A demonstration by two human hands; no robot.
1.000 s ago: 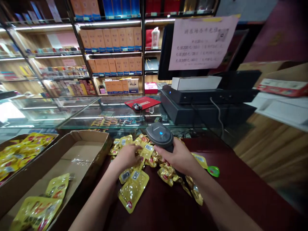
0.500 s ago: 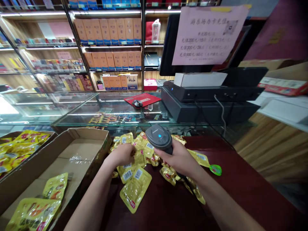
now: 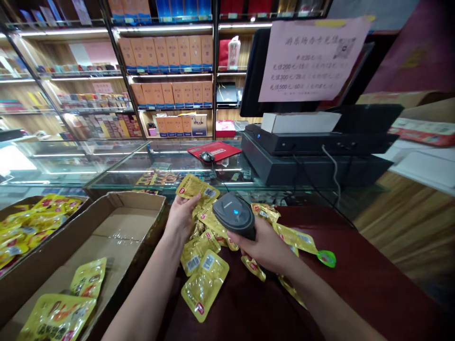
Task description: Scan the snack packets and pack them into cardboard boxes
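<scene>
Between the fingers and thumb of my left hand [image 3: 182,215] is a yellow snack packet [image 3: 195,187], raised above the pile with its barcode end toward the right. My right hand [image 3: 265,246] is wrapped round a dark grey barcode scanner [image 3: 234,215] with a blue light on top, its head pointing toward the left hand's packet. Beneath and between the hands lie several more gold packets [image 3: 204,285], some with barcodes facing up. At the right of the pile is a packet [image 3: 296,238] beside a small bright green item [image 3: 326,258].
A cardboard box [image 3: 131,232] with a few packets stands on the left, beside another box of yellow packets [image 3: 35,218]. Behind the dark red tabletop [image 3: 355,284] are a glass counter [image 3: 121,177], a mouse [image 3: 206,157] and a monitor with a pink sign [image 3: 313,61].
My left hand has come up from the pile with a packet now in its grip. My right hand still holds the scanner in nearly the same place. The view has shifted slightly.
</scene>
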